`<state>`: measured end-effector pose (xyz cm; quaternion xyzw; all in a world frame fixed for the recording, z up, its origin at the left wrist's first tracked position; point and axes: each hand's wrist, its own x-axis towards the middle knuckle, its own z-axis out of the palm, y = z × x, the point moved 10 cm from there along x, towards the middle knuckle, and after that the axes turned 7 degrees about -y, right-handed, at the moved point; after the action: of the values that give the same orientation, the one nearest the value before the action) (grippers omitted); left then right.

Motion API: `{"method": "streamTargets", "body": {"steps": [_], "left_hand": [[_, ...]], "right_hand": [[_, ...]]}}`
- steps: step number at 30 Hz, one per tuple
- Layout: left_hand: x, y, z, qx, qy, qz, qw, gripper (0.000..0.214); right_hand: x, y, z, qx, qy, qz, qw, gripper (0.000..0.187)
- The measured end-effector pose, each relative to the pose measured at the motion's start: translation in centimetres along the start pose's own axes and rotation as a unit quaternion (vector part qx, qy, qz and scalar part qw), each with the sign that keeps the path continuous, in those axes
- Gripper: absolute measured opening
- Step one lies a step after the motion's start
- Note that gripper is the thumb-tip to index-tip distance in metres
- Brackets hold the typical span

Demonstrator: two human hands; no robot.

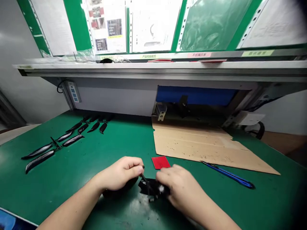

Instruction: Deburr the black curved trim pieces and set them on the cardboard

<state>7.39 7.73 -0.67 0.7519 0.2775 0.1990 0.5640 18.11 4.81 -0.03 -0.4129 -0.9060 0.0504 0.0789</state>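
Green surface is spreading leftward; straight-edged cardboard is lying beyond the right hand, clamped on glossy black material; left hand is pinching something thin.

Head view, single, head-worn; set above the near side of the green worktop; facing forward and down, toward its far edge; close over the left hand and right hand, both seen from above and behind; wide in take, from the near edge at lower left to the far left corner, and beyond to the shelf and paper sheets above.
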Motion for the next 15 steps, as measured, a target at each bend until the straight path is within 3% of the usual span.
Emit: {"method": "streamTargets", "body": {"steps": [3, 6, 9, 12, 15], "left_hand": [[-0.1, -1.9, -2.0, -0.096, 0.127, -0.057, 0.986, 0.038], [-0.8, -3.1, -3.4, -0.182, 0.239, -0.071, 0.951, 0.037], [-1.1, -3.1, -3.0, -0.212, 0.275, -0.049, 0.937, 0.033], [0.2, -2.4, 0.0, -0.319, 0.182, 0.007, 0.930, 0.031], [1.3, -1.6, 2.2, -0.376, 0.097, 0.043, 0.920, 0.031]], "right_hand": [[-0.6, 4.8, -1.6, -0.095, 0.077, 0.171, 0.978, 0.027], [-2.3, 7.7, -3.4, -0.018, 0.195, 0.273, 0.942, 0.012], [-2.3, 5.8, -3.9, 0.092, 0.268, 0.193, 0.939, 0.030], [-0.5, 1.0, -3.2, 0.011, 0.230, 0.064, 0.971, 0.049], [0.3, -0.8, -2.1, -0.083, 0.184, 0.019, 0.979, 0.052]]}}
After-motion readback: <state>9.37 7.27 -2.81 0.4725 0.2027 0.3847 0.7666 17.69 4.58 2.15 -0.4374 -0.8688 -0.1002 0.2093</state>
